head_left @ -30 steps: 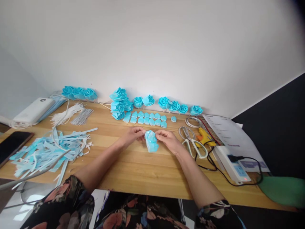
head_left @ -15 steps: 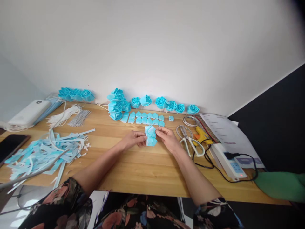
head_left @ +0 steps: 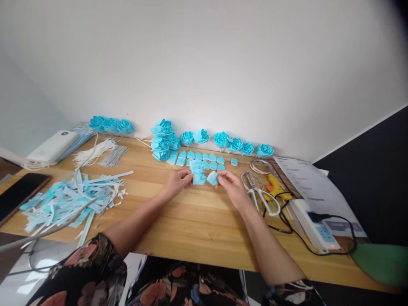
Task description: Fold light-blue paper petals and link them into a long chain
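My left hand (head_left: 177,183) pinches a light blue strip of fabric-like material (head_left: 198,173) with folded, zigzag edges, held above the table. Between the thumb and fingers of my right hand (head_left: 233,186) is a small pale blue petal piece (head_left: 212,178), apart from the strip by a narrow gap. Just behind my hands lie rows of similar cut blue petals (head_left: 212,157) on the wooden table, some partly hidden by the strip. One lone petal (head_left: 234,162) sits to their right. White-handled scissors (head_left: 259,192) rest close to my right forearm.
Blue fabric flowers (head_left: 222,139) stand along the wall. At left are blue scraps (head_left: 70,202), a phone (head_left: 22,193), a white power bank (head_left: 52,148) and grey wire pieces (head_left: 114,156). A yellow glue gun (head_left: 278,185) and a power strip (head_left: 314,227) with cables lie at right.
My right hand has moved right, away from the strip, and now holds a separate petal piece. The left hand keeps hold of the strip. The whole view has shifted slightly.
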### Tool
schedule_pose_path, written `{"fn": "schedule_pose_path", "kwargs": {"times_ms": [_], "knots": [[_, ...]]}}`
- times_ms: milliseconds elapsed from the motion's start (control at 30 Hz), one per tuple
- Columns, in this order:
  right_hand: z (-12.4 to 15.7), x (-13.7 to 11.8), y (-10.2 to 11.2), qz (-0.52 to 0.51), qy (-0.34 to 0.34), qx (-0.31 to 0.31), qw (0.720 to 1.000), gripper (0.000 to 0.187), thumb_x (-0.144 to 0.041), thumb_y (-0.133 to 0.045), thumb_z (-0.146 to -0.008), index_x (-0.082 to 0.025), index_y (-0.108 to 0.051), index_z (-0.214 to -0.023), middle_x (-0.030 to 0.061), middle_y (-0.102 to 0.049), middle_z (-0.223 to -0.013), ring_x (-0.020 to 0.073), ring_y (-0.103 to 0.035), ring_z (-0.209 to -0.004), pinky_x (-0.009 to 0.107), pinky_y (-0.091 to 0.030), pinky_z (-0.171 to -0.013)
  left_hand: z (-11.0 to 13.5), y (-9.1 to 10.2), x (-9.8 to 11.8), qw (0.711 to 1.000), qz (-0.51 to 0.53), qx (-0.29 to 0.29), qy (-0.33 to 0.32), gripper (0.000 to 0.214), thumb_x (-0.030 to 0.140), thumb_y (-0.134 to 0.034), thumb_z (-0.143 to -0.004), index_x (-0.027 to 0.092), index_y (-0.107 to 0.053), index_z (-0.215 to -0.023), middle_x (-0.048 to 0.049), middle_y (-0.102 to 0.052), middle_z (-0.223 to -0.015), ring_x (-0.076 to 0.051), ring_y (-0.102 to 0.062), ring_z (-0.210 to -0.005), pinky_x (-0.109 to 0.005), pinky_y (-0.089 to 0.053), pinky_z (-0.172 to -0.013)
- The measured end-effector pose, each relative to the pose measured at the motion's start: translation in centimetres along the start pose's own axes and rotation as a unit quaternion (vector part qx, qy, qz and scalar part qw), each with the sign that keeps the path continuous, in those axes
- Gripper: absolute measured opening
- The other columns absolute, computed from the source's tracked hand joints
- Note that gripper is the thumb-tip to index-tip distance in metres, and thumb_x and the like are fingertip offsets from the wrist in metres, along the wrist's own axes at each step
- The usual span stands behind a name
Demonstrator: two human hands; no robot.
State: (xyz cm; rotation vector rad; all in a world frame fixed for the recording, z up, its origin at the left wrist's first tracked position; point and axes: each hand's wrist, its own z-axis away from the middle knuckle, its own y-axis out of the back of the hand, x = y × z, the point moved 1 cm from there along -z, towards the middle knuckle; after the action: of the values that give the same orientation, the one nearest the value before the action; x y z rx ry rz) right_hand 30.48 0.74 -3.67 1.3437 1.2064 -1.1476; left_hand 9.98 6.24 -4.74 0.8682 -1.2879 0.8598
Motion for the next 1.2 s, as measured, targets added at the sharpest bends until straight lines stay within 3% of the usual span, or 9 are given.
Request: {"fn": "schedule_pose_path", "kwargs": {"times_ms": [167, 333, 500, 1033, 1200], "knots": [[0.7, -0.4, -1.6, 0.139, 0.043, -0.064, 0.987, 0.018, -0.036, -0.063, -0.08, -0.024, -0.07, -0.092, 0.0026, -0.069, -0.084, 0.0186, -0.062, -0.076, 0.031, -0.048, -0.07, 0.1, -0.1, -0.2, 1.0, 0.006, 0.018, -0.016, 0.026, 0.038, -0.055, -0.079, 0.015, -0.056, -0.067, 0.0013, -0.06, -0.058, -0.01, -0.056, -0.051, -0.022, -0.047, -0.053], [0.8, -0.6, -2.3, 0.15, 0.057, -0.048, 0.986, 0.039, -0.029, -0.063, -0.079, -0.025, -0.056, -0.117, -0.0012, -0.066, -0.074, 0.0159, -0.06, -0.07, 0.029, -0.047, -0.071, 0.2, -0.3, -0.2, 1.0, 0.009, 0.0, -0.027, 0.027, 0.039, -0.056, -0.08, 0.015, -0.056, -0.069, 0.0005, -0.061, -0.059, -0.011, -0.058, -0.053, -0.023, -0.049, -0.056], [0.8, -0.8, -2.2, 0.154, 0.053, -0.037, 0.986, 0.053, -0.028, -0.064, -0.078, -0.026, -0.048, -0.129, -0.0026, -0.066, -0.073, 0.0157, -0.06, -0.07, 0.03, -0.046, -0.072, 0.3, -0.3, 0.0, 0.999, 0.001, -0.008, -0.039, 0.029, 0.042, -0.055, -0.081, 0.015, -0.055, -0.069, 0.0006, -0.06, -0.059, -0.011, -0.057, -0.053, -0.024, -0.049, -0.056], [0.7, -0.9, -2.0, 0.186, 0.057, -0.021, 0.981, 0.047, -0.031, -0.065, -0.077, -0.024, -0.055, -0.123, -0.0023, -0.065, -0.07, 0.0156, -0.059, -0.066, 0.029, -0.046, -0.068, 0.6, -0.6, 0.2, 0.997, -0.016, -0.038, -0.06, 0.032, 0.044, -0.051, -0.085, 0.015, -0.054, -0.07, -0.0004, -0.06, -0.059, -0.011, -0.056, -0.053, -0.024, -0.047, -0.055], [0.7, -0.7, -1.8, 0.197, 0.061, -0.018, 0.978, 0.046, -0.031, -0.065, -0.078, -0.024, -0.055, -0.122, -0.0026, -0.065, -0.07, 0.0148, -0.059, -0.065, 0.027, -0.045, -0.067, 0.5, -0.6, 0.1, 0.997, 0.027, -0.061, -0.046, 0.037, 0.051, -0.056, -0.08, 0.015, -0.054, -0.071, -0.0007, -0.061, -0.059, -0.011, -0.058, -0.053, -0.025, -0.049, -0.055]]}}
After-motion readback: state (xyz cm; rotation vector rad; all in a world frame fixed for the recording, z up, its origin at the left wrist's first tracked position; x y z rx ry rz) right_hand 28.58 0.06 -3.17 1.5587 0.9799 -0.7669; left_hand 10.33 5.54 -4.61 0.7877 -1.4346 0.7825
